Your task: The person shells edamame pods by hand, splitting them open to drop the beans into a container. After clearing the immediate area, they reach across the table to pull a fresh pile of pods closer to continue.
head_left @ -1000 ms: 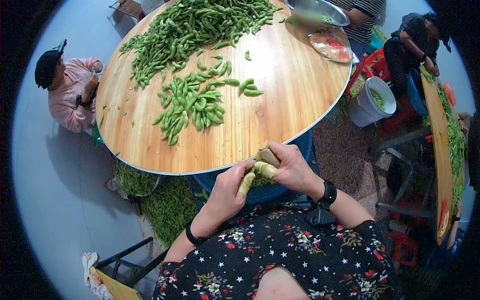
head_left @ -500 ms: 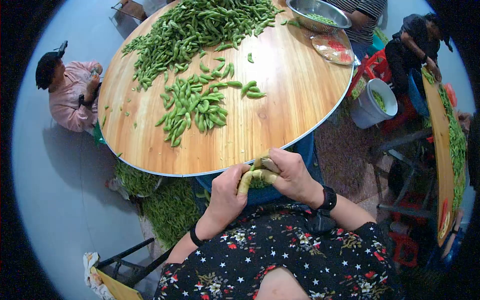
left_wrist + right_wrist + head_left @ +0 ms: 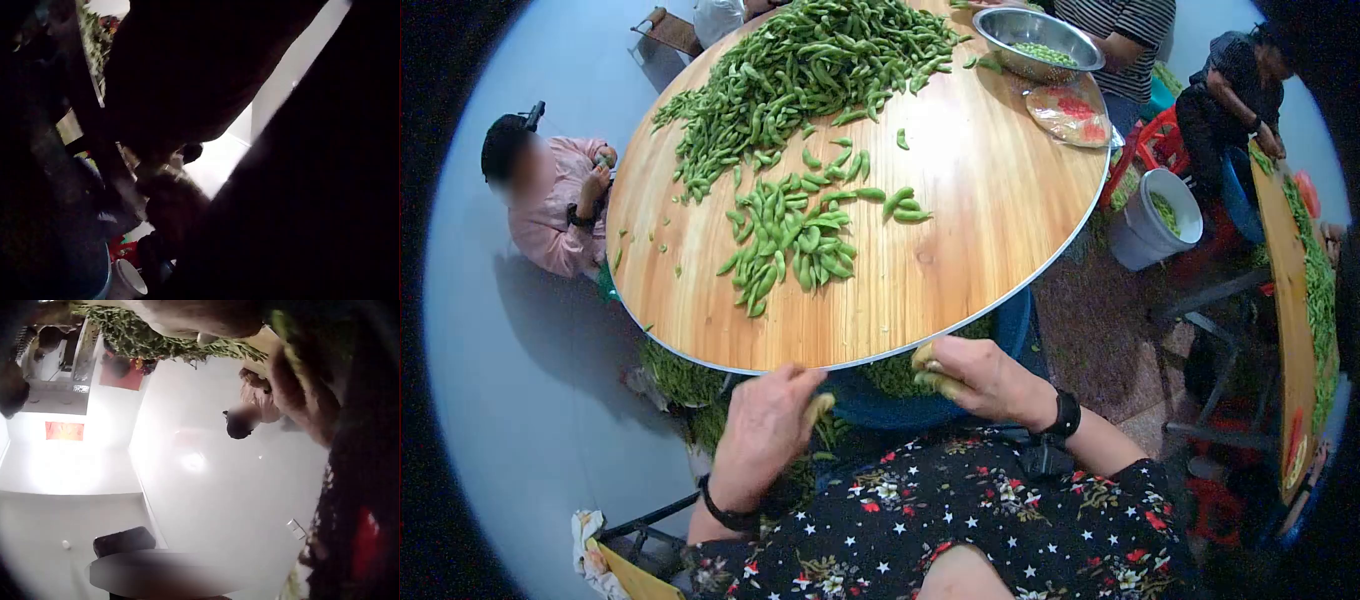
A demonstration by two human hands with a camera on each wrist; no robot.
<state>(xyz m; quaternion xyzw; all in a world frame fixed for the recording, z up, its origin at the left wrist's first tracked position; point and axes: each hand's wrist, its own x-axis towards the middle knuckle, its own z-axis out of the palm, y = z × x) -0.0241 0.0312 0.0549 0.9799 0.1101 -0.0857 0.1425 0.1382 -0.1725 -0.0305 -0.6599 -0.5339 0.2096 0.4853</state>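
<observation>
In the head view my left hand (image 3: 765, 430) is out past the table's near edge, fingers loosely bent and a yellowish cover on the thumb. A few green soybean pods (image 3: 832, 430) lie just beside it. My right hand (image 3: 990, 380) is over the blue tub (image 3: 1010, 330), fingers curled; yellowish covers (image 3: 943, 387) wrap its thumb and forefinger. I cannot tell whether a pod is between those tips. The left wrist view is mostly dark. My right hand (image 3: 200, 317) crosses the top of the right wrist view, with my left hand (image 3: 303, 397) at its right.
A round wooden table (image 3: 980, 240) bears a large heap of pods (image 3: 820, 70) and a smaller cluster (image 3: 790, 235). A steel bowl (image 3: 1040, 45) of shelled beans stands at its far right. A white bucket (image 3: 1155, 220) is on the floor. Other people sit around, one in pink (image 3: 560, 220).
My hands were together over the tub, working on a pod between the covered fingertips. Now they are apart: the left has swung left and down, the right has dipped slightly.
</observation>
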